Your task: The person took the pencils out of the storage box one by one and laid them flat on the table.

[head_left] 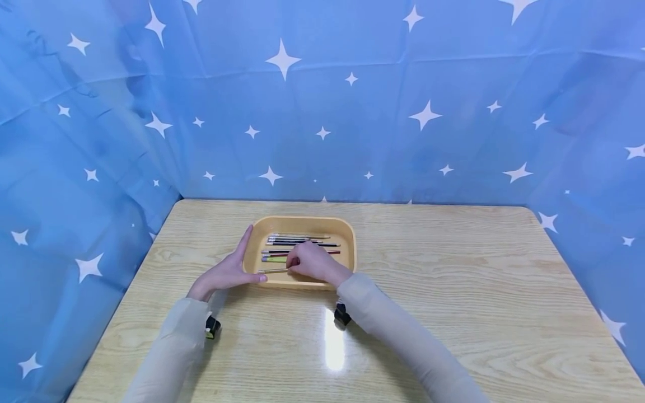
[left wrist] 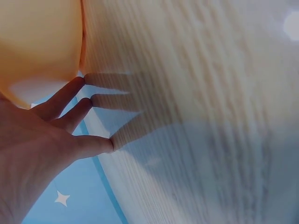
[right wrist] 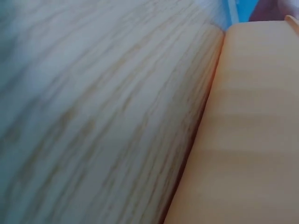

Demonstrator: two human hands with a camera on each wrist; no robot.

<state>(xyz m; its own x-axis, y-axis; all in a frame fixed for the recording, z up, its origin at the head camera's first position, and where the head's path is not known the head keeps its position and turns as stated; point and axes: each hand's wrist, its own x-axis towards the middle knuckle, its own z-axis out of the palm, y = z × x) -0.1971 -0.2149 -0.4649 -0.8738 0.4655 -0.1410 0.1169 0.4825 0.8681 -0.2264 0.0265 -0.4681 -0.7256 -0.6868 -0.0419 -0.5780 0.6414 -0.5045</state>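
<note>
A yellow-orange tray (head_left: pixel 302 225) with rounded corners holds several pencils (head_left: pixel 302 244), laid roughly side by side with their ends to the left. My left hand (head_left: pixel 229 272) lies at the tray's left end, its thumb by the front rim. In the left wrist view its fingers are spread and straight, close against the tray's outer wall (left wrist: pixel 42 37). Inside the tray, the curled fingers of my right hand (head_left: pixel 313 262) pinch a light-coloured pencil (head_left: pixel 272 271) near the front wall. That hand covers part of the pencils and is out of sight in the right wrist view.
The tray stands on a wood-grain table (head_left: pixel 443 268), toward the back. Blue cloth (head_left: pixel 353 123) with white stars hangs behind the table and at both sides. Dark wrist devices (head_left: pixel 341 314) show beneath the sleeves.
</note>
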